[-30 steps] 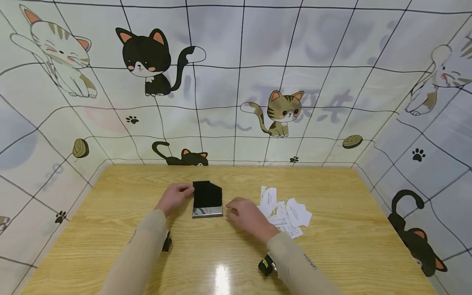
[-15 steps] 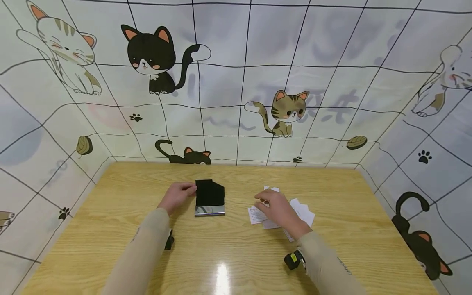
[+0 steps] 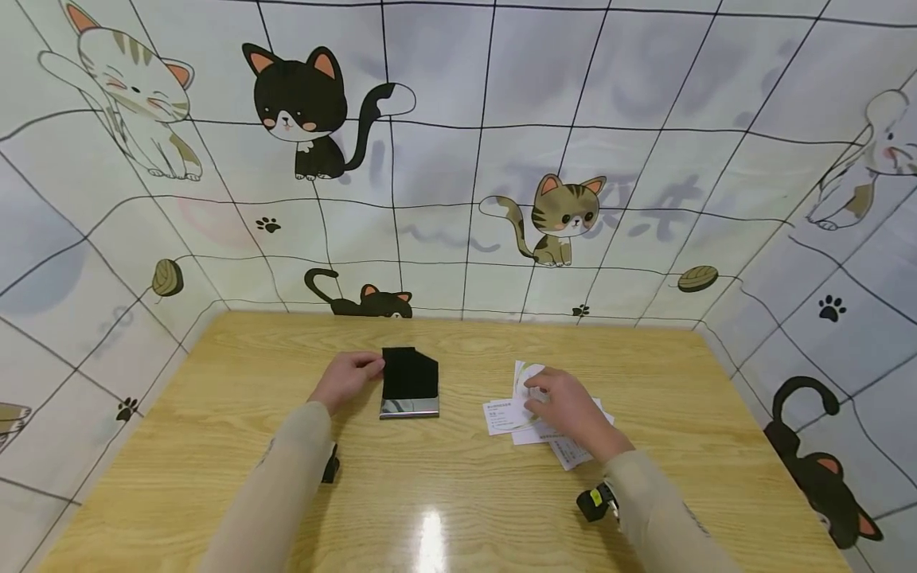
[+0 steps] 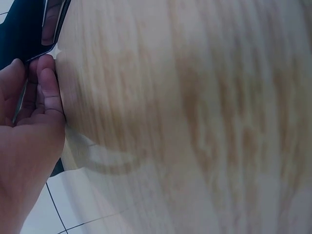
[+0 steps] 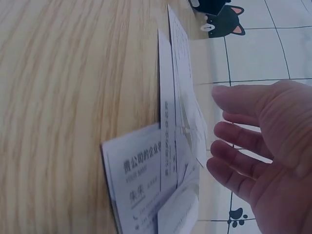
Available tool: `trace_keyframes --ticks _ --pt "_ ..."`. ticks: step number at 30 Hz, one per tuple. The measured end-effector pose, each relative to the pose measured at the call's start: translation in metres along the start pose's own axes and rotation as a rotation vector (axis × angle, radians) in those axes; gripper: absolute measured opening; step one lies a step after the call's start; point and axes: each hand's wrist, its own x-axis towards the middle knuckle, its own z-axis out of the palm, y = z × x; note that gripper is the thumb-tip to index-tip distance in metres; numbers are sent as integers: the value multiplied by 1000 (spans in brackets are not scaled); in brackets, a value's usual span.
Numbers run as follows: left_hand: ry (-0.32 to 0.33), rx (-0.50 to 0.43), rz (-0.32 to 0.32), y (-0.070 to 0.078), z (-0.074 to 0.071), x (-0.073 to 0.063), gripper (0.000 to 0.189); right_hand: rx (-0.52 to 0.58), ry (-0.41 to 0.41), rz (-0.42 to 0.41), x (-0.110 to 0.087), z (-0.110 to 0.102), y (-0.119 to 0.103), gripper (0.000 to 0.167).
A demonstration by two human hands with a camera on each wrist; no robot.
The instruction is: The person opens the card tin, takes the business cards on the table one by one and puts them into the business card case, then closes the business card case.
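Note:
A business card holder (image 3: 410,382) lies with its black flap up and a shiny metal strip along the near side. My left hand (image 3: 347,379) pinches its left edge between thumb and fingers, as the left wrist view (image 4: 34,92) also shows. Over the loose pile of white business cards (image 3: 505,416) is my right hand (image 3: 571,403), fingers loosely bent and nothing in them. In the right wrist view my right hand (image 5: 273,141) is apart from the overlapping business cards (image 5: 139,170), which show printed text. Part of the pile is hidden under the hand.
The wooden table (image 3: 458,493) carries everything. Behind it and at both sides rises a white cloth wall (image 3: 430,159) with a grid and cartoon cats. Each wrist wears a small black device (image 3: 596,503).
My right hand has moved right from beside the card holder to over the cards; a card now lies at the pile's left side. My left hand has stayed at the holder's edge.

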Motion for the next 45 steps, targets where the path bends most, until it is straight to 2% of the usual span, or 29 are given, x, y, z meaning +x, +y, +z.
trace_keyframes --ticks 5,15,26,33,40,45 --pt "-6 -5 -6 3 -1 -1 30 -78 -20 11 -5 -7 4 30" --pt "4 -8 -28 1 -1 0 37 -135 -46 11 -8 -6 17 31" --pt "24 -23 -26 -1 2 2 36 -175 -91 46 -8 -6 16 50" --pt "24 -5 -25 -2 2 2 36 -158 -126 71 -9 -9 14 51" --pt "26 -11 -29 -1 1 3 36 -109 -126 3 -7 -8 15 51" --pt "27 -9 -24 -1 2 3 36 -74 -140 5 -6 -4 17 44"
